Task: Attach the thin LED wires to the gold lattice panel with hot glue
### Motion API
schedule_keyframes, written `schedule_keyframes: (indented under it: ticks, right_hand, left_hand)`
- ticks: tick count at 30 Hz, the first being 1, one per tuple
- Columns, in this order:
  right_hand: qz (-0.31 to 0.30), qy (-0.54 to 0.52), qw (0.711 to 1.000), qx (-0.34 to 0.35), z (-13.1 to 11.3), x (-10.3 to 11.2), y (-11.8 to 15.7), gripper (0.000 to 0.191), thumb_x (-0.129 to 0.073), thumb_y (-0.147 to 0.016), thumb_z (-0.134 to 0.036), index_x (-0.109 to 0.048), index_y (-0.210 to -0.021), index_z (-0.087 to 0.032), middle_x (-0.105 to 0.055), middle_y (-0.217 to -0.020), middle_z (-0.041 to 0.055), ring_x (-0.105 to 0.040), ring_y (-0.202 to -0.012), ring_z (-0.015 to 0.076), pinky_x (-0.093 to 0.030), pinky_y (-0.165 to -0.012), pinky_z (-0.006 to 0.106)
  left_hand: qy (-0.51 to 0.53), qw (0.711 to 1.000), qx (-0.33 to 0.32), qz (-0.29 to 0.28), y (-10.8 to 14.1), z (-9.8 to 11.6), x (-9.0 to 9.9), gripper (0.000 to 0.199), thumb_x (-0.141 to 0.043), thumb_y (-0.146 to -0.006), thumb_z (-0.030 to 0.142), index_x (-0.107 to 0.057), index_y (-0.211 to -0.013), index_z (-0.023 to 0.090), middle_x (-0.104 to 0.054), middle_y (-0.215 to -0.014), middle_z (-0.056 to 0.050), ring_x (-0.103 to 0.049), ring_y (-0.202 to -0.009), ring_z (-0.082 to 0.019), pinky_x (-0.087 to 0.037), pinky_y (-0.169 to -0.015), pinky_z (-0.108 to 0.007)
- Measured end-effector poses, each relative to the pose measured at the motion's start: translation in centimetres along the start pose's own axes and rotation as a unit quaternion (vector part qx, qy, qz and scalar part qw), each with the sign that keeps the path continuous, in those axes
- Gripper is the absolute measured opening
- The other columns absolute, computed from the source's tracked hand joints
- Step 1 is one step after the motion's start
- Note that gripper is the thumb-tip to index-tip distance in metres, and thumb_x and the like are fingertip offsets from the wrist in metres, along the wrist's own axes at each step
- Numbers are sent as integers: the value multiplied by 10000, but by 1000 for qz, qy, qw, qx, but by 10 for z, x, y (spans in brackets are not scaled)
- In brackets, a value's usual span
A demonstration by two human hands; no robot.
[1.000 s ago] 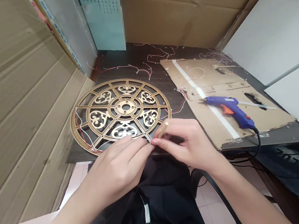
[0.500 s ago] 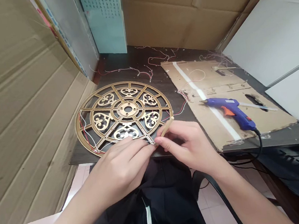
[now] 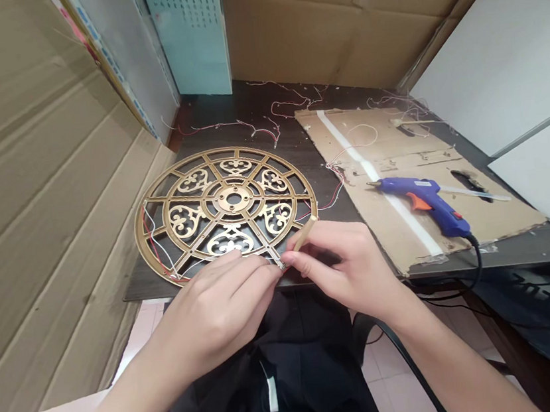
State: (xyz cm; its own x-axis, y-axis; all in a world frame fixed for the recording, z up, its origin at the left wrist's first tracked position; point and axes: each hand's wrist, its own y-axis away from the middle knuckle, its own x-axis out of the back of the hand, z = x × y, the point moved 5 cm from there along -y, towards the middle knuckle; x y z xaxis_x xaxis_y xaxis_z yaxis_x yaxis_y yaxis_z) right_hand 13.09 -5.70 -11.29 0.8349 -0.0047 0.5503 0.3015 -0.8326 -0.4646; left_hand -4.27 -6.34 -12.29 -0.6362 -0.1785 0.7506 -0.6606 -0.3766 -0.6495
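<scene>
A round gold openwork frame lies on the dark table, reaching its front edge. White and red wires run along the frame's left rim. My left hand is closed at the frame's near rim, its fingertips pressed by the end of a spoke; what they grip is too small to make out. Beside it, my right hand is closed round a thin tan stick, which points up and to the right. The thumb and index finger of my right hand nearly touch my left fingertips.
A blue glue gun rests on a cardboard sheet at the right, its black cable dropping over the front edge. Loose thin wires lie at the back. Cardboard walls stand behind and at the left.
The view has shifted slightly. Both hands stay at the same spot on the near rim, with only small finger movement. The stick in my right hand tilts a little differently.
</scene>
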Motion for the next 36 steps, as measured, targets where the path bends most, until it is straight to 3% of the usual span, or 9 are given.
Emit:
schedule_keyframes:
  ticks: [9, 20, 28, 36]
  right_hand:
    - [-6, 5, 1000, 3, 1, -4, 0, 184, -699, -987, -173, -667, -805, -159, -714, -803, 18, -633, -710, 122, -485, -661, 240]
    - [38, 10, 999, -4, 0, 0, 2, 149, -674, -983, -177, -676, -835, -163, -654, -710, -2, -598, -624, 117, -480, -580, 234]
    - [45, -4, 999, -26, 3, 0, 6, 166, -674, -994, -206, -692, -835, -162, -725, -800, 36, -644, -662, 140, -516, -600, 262]
    - [21, 5, 1000, 9, 0, -2, 4, 148, -686, -989, -173, -694, -841, -162, -742, -825, 33, -681, -741, 150, -524, -693, 271]
  left_hand:
    - [11, 1000, 0, -5, -2, 1, 0, 139, -668, -945, 39, -654, -1066, 106, -775, -1015, -88, -741, -869, -223, -578, -786, -374]
    - [9, 1000, 5, -4, -5, 1, 0, 123, -631, -977, 64, -645, -1088, 114, -773, -1015, -86, -740, -873, -226, -556, -777, -371]
    - [0, 1000, 16, -15, -4, 2, -1, 174, -609, -976, 45, -649, -1132, 110, -765, -1046, -91, -738, -904, -229, -574, -803, -383]
    - [-3, 999, 21, -30, -4, 1, -2, 114, -570, -1011, 80, -654, -1075, 120, -751, -961, -68, -713, -859, -199, -582, -825, -371]
